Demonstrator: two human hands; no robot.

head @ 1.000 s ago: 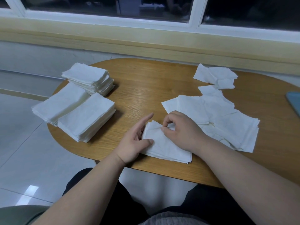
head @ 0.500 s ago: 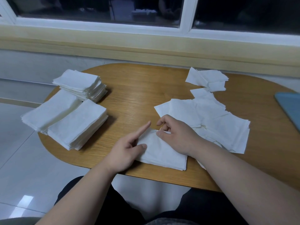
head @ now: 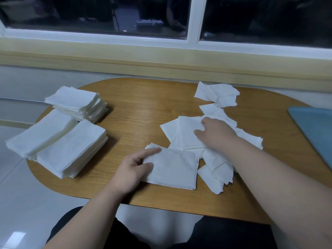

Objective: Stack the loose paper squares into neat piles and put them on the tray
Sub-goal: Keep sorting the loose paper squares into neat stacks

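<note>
Left hand (head: 131,170) presses the near pile (head: 174,168) with straight forefinger and thumb, while right hand (head: 216,134) covers the loose squares (head: 186,139), pinch impossible to tell, and the tray (head: 314,130) is cut off at far right.

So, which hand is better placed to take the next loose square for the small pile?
The right hand: it rests on the loose squares, while the left hand presses on the small pile.
</note>
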